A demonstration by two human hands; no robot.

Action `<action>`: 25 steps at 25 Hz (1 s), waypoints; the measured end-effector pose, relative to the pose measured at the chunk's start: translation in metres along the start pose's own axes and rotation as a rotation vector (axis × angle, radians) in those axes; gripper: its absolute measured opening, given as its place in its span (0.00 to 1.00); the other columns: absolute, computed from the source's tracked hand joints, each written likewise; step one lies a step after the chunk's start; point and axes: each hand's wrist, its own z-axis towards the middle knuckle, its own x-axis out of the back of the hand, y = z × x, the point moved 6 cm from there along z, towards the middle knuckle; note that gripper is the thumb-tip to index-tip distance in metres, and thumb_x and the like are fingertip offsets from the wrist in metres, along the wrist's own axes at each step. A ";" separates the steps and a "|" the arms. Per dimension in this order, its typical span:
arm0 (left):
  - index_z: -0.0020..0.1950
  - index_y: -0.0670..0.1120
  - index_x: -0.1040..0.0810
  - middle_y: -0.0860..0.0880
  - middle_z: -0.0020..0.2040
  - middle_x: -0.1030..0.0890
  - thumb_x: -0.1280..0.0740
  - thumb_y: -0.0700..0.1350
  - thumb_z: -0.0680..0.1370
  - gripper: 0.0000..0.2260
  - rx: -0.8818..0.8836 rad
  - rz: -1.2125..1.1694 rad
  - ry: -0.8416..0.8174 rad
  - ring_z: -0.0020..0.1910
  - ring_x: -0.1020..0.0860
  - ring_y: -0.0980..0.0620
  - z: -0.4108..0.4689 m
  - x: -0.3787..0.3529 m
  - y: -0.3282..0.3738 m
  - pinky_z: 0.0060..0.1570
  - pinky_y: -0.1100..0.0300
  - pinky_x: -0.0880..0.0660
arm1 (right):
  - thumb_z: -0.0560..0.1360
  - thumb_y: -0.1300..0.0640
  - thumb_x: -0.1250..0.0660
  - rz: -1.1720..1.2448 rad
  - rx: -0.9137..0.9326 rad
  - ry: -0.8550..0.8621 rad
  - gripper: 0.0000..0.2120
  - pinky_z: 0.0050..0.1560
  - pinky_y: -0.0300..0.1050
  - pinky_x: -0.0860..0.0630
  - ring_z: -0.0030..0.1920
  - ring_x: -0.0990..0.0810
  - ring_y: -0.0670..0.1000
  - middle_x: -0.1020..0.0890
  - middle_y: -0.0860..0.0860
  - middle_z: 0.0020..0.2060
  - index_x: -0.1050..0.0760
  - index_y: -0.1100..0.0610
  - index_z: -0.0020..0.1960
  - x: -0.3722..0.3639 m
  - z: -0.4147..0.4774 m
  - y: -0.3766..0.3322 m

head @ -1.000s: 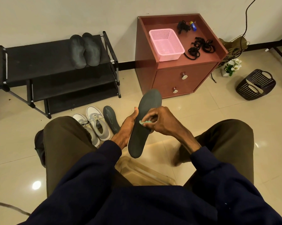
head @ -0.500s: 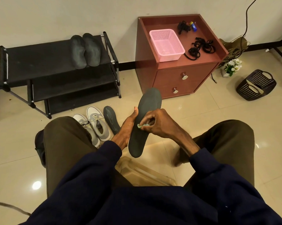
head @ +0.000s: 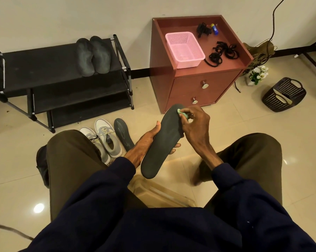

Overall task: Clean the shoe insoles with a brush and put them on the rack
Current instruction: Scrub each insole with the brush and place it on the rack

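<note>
You are cradling the insole [head: 161, 142] in your left hand [head: 144, 145], thumb on its near edge and fingers curled beneath it, so that the dark face is tilting up toward you and staying steady under pressure. Your right hand [head: 195, 126] is pinching a small green brush [head: 183, 113] between fingertips and thumb, pressing it against the toe end of that insole, the end pointing toward the cabinet [head: 199, 82]. Gripping it that close to the bristles probably gives you firmer scrubbing on a soft, bendy surface. To the left of the cabinet, the rack [head: 44, 70] is already carrying two insoles [head: 92, 55] side by side on its top shelf, so I judge those finished. A further insole [head: 122, 132] is lying on the floor beside the grey shoes [head: 102, 140], left of the cabinet and in front of the rack, likely waiting its turn.
</note>
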 end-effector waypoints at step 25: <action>0.75 0.39 0.29 0.36 0.71 0.25 0.47 0.65 0.83 0.34 -0.050 0.012 -0.007 0.57 0.19 0.39 0.003 0.006 0.003 0.53 0.48 0.20 | 0.72 0.64 0.24 -0.193 0.033 -0.223 0.06 0.44 0.43 0.17 0.40 0.18 0.46 0.14 0.51 0.43 0.13 0.56 0.47 -0.005 0.015 0.007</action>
